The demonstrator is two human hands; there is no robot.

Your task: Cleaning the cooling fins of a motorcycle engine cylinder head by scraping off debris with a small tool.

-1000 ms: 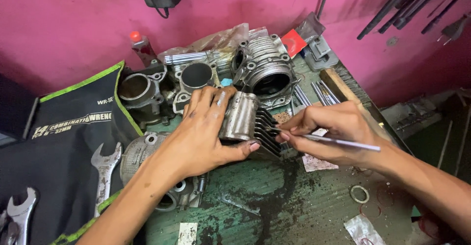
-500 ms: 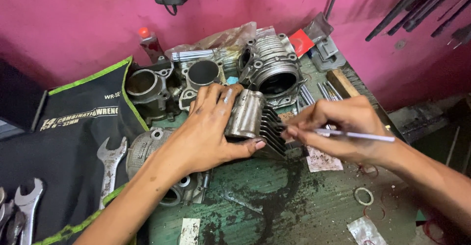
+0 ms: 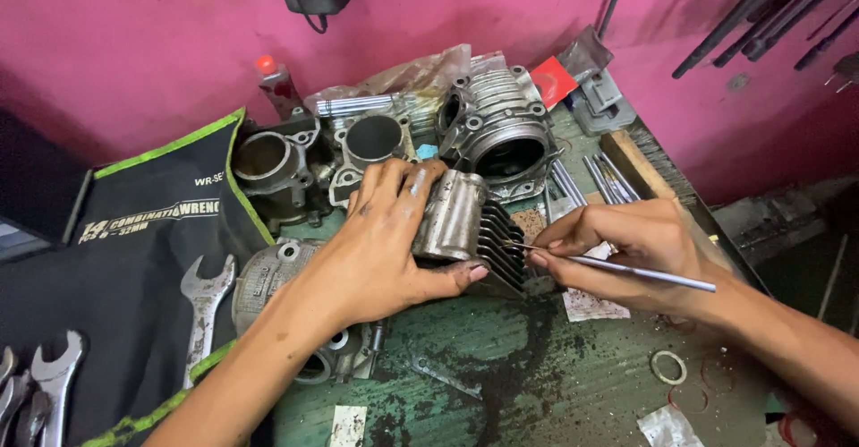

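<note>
Left hand (image 3: 376, 250) clamped over finned cylinder (image 3: 470, 232) lying on green tabletop (image 3: 537, 384), right hand (image 3: 626, 255) fingers pinching thin pick (image 3: 626, 270) with tip between fins; best worked slot by slot, cylinder pinned flat, strokes short, pressure light.
</note>
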